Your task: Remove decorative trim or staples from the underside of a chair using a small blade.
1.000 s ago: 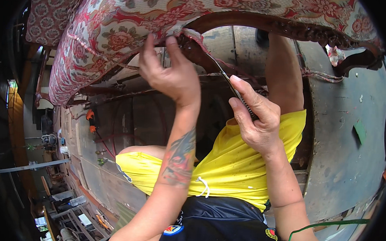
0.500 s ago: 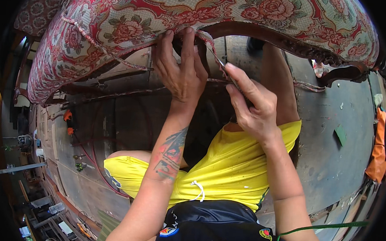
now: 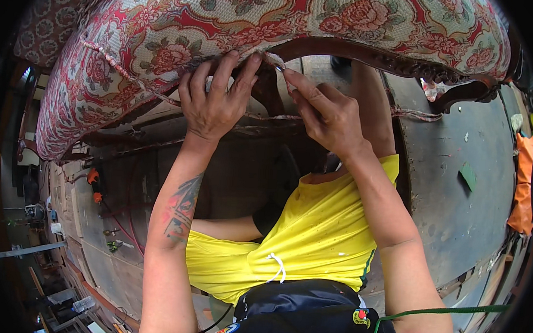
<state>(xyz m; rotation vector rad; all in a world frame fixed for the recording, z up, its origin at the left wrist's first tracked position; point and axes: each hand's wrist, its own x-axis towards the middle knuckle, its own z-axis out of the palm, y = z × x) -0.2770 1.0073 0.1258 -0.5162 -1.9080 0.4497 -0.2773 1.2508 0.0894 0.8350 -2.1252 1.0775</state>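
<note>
Hands [image 3: 215, 106] [image 3: 334, 119] at floral upholstery [image 3: 259, 24]

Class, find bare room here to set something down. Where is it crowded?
The widest bare patch is grey floor between the right arm, green scrap and orange sheet. It is crowded under the fabric, with the left hand, right hand and cord, and at lower left, with clutter.

Left hand [image 3: 215, 102] and right hand [image 3: 332, 120] reaching forward, near each other, not touching.
Left: fingers extended, spread, back of hand showing; tattooed left forearm [image 3: 177, 207] runs below it. Right: fingers curled, index finger angled toward left fingertips; right forearm [image 3: 382, 203] slants outward below the hand.
</note>
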